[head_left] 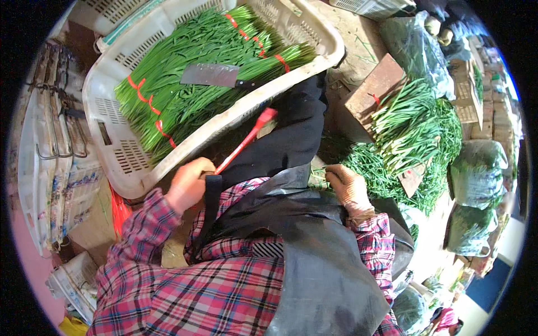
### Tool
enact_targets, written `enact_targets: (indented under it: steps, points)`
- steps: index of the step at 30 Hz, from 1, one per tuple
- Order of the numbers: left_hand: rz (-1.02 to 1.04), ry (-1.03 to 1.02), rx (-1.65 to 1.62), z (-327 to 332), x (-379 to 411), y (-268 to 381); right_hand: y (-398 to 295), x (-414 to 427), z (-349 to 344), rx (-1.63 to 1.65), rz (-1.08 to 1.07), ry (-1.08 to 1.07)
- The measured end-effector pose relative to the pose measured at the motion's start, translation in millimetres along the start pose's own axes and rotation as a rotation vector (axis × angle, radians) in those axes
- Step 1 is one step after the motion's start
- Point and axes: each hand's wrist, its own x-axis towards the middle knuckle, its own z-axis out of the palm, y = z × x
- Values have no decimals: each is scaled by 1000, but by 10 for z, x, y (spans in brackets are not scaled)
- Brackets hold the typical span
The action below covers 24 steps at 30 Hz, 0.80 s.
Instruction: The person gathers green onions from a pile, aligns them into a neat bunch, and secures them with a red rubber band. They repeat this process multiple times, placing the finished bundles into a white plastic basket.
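My left hand is closed around one end of a red plastic strip. The strip slants up over my dark trouser leg and widens at its far end. My right hand is by my right thigh with its fingers curled. A few pale stalks show at its fingertips; whether it grips them is hard to tell. Beyond my left hand, a white plastic crate holds green garlic chives tied with red strips. A cleaver with a black handle lies flat on these chives.
At right, a tied bunch of chives rests on a brown board, above loose chives. Filled plastic bags stand farther right. Metal hooks and stacked white crates are at left. Red strips hang below the crate.
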Motion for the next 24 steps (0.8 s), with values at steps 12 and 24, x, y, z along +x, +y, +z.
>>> enact_targets:
  steps: [12, 24]
  points:
    - [-174, -552, -680, 308, 899, 1467, -1111, 413, -392, 906, -49, -3]
    - [-259, -803, -634, 532, 1114, 1398, 67, 393, -936, 1515, -133, 625]
